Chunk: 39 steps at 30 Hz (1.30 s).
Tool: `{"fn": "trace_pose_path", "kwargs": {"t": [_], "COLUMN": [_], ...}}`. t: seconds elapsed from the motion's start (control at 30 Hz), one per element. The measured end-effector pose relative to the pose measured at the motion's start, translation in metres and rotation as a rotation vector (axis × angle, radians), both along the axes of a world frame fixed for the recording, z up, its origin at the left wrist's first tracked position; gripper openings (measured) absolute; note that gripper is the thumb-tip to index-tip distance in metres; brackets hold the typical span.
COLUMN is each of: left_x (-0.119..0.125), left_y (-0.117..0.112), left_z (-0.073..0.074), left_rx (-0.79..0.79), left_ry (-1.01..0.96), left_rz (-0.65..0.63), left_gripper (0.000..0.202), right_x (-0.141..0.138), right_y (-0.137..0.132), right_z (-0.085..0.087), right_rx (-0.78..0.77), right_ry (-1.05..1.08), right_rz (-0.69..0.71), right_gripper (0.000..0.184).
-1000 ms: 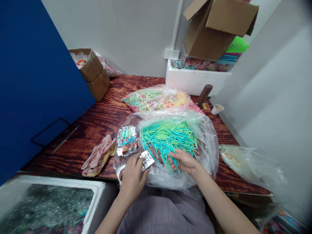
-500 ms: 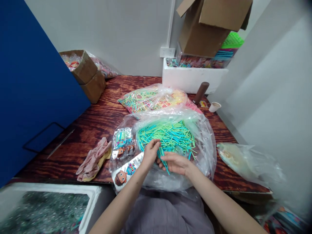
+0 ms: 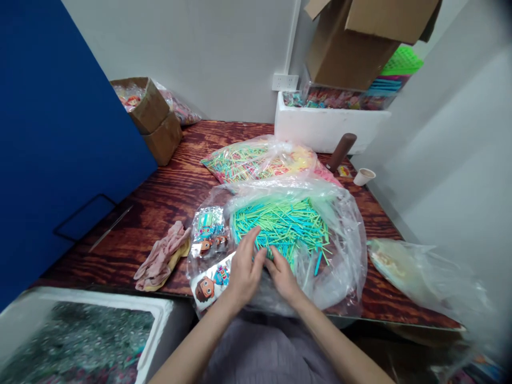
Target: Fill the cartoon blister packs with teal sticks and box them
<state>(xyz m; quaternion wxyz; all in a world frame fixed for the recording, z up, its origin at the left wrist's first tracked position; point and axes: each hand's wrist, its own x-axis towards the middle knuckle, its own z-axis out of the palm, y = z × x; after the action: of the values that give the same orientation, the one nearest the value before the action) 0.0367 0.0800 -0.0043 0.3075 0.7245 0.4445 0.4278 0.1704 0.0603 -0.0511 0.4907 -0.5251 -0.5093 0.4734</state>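
Thin green and blue sticks lie in a loose pile in an opened clear plastic bag. At the near edge of this pile my left hand and my right hand face each other, thumbs close together. A few sticks show between the fingertips, and the hands are curled around them; most of what they hold is hidden by my fingers. Left of my hands are a printed packet with a cartoon boy and a shiny clear packet holding coloured pieces.
Behind the pile lies a closed bag of multicoloured sticks. A pink cloth is on the left, near a white foam box. A brown cylinder, paper cup and plastic bag are right. Cardboard boxes stand behind.
My hands have come together around the small bundle of sticks, whose ends pointed down toward me before. The bundle is now mostly covered. The view has shifted slightly left.
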Motion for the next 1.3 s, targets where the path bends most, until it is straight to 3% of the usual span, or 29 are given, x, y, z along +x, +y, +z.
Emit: {"fn": "trace_pose_path", "kwargs": {"t": [0.1, 0.2, 0.27, 0.37, 0.43, 0.53, 0.63, 0.8, 0.93, 1.07, 1.3], "left_x": [0.004, 0.003, -0.006, -0.031, -0.049, -0.068, -0.071, -0.065, -0.065, -0.064, -0.065], "left_y": [-0.014, -0.018, -0.019, -0.021, -0.025, -0.029, -0.029, -0.025, -0.023, -0.022, -0.020], "left_z": [-0.012, -0.018, -0.017, -0.016, -0.020, -0.031, -0.040, -0.042, -0.039, -0.038, -0.037], "left_rx": [0.175, 0.187, 0.167, 0.146, 0.144, 0.142, 0.125, 0.099, 0.111, 0.135, 0.154], "left_ry": [0.255, 0.375, 0.349, 0.303, 0.325, 0.428, 0.547, 0.635, 0.622, 0.581, 0.542], "left_rz": [-0.189, -0.292, -0.223, -0.004, 0.141, 0.253, 0.282, 0.270, 0.306, 0.310, 0.265], "left_gripper": [0.063, 0.063, 0.058, 0.039, 0.022, 0.018, 0.014, 0.035, 0.034, 0.012, 0.026], "right_x": [-0.005, -0.002, 0.002, 0.008, 0.011, 0.012, 0.012, 0.013, 0.013, 0.012, 0.010], "right_y": [-0.008, -0.010, -0.011, -0.018, -0.022, -0.027, -0.028, -0.029, -0.030, -0.031, -0.030], "right_z": [-0.014, -0.010, -0.002, 0.007, 0.009, 0.008, 0.007, 0.005, 0.004, 0.003, 0.001], "right_rx": [0.065, 0.061, 0.051, 0.030, 0.026, 0.018, 0.009, 0.023, 0.044, 0.045, 0.060], "right_ry": [0.037, 0.009, -0.067, -0.180, -0.213, -0.209, -0.195, -0.191, -0.209, -0.224, -0.249], "right_rz": [0.050, 0.093, 0.124, 0.158, 0.166, 0.153, 0.147, 0.150, 0.136, 0.132, 0.125], "right_gripper": [0.027, 0.029, 0.025, 0.019, 0.020, 0.020, 0.020, 0.020, 0.020, 0.021, 0.020]}}
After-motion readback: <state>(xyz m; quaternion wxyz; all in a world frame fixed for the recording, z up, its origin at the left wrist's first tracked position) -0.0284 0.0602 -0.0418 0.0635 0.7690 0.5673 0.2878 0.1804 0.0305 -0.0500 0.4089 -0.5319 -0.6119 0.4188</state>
